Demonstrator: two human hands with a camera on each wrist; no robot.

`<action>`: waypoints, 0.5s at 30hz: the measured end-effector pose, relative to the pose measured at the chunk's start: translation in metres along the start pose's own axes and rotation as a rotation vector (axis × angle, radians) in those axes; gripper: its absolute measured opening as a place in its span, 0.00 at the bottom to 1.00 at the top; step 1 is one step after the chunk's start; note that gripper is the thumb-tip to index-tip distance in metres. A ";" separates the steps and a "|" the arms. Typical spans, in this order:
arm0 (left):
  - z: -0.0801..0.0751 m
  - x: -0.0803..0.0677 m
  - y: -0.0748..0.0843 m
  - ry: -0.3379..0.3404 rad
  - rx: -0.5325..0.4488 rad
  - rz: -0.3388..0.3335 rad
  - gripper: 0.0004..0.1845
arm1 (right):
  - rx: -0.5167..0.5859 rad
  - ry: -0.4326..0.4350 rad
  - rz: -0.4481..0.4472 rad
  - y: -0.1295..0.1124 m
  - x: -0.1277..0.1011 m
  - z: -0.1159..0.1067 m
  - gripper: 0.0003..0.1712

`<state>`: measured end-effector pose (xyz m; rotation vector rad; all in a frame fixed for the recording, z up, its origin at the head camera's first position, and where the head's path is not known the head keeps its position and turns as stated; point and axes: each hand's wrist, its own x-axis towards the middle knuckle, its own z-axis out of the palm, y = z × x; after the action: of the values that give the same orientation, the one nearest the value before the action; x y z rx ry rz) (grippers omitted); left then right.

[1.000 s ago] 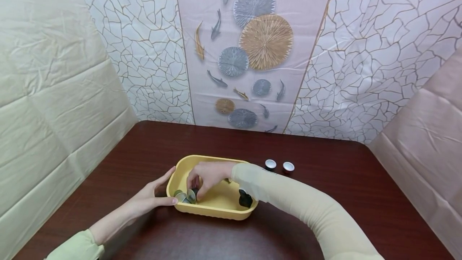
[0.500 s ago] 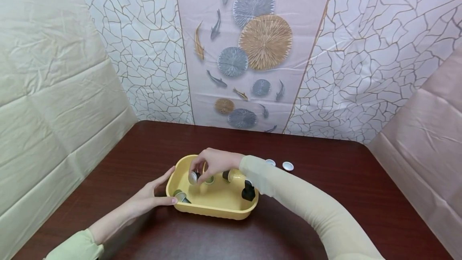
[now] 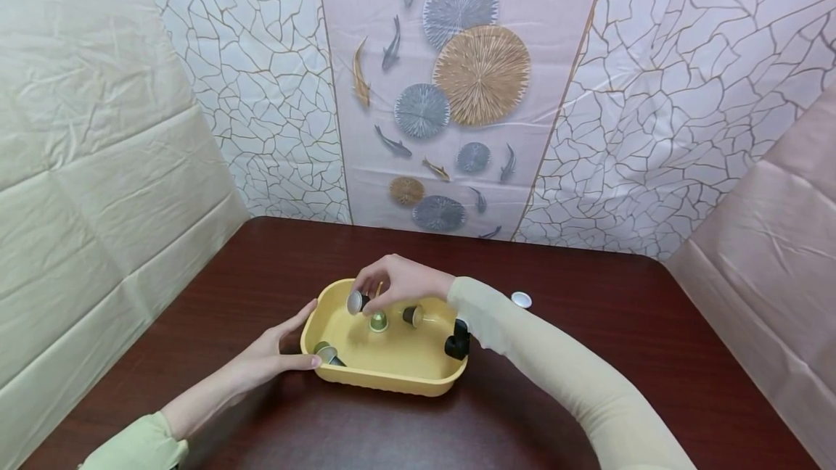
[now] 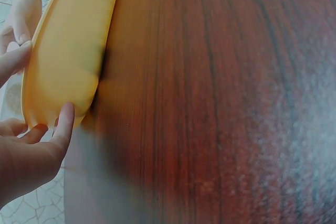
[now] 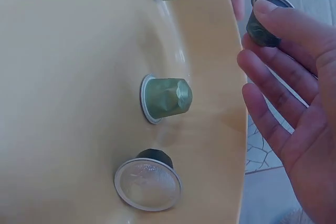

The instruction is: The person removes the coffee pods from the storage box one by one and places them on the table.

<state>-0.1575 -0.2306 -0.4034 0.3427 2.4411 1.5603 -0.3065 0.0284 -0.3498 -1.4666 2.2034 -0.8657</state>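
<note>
We see a dark capsule [image 5: 262,32] held up clear of the floor of the tray [image 3: 392,381], over its far left part in the head view, tilted with its pale lid facing left. We judge it light and stiff, its smooth shell a little slippery, its lid the part most easily dented; the best hold is on the side wall just under the rim. The right hand [image 3: 406,283] pinches it between thumb and fingertips, the thumb lying at the rim, the other fingers loosely spread. Below, a green capsule [image 5: 167,98] seems to stand lid down, and a black capsule [image 3: 411,316] lies on its side near it; a small cluster [image 3: 327,354] sits in the near left corner. The left hand [image 3: 271,357] is spread, thumb and forefinger stretched against the tray's left end. Farther out, a white-lidded capsule [image 3: 521,299] rests on the table [image 3: 588,383], beyond the right sleeve [image 3: 555,361].
</note>
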 end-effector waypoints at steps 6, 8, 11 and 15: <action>0.001 0.000 0.000 0.007 0.006 -0.012 0.53 | 0.123 0.051 0.018 0.004 -0.009 -0.004 0.17; 0.001 0.000 0.000 0.010 0.011 -0.018 0.53 | 0.162 0.067 0.024 0.006 -0.013 -0.005 0.17; 0.001 -0.001 0.000 0.017 0.011 -0.030 0.53 | 0.226 0.090 0.027 0.009 -0.019 -0.005 0.18; 0.000 -0.001 0.000 0.017 0.010 -0.037 0.53 | 0.290 0.125 0.035 0.012 -0.029 -0.005 0.20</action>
<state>-0.1562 -0.2306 -0.4034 0.2857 2.4548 1.5429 -0.3060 0.0595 -0.3548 -1.2638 2.0743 -1.2352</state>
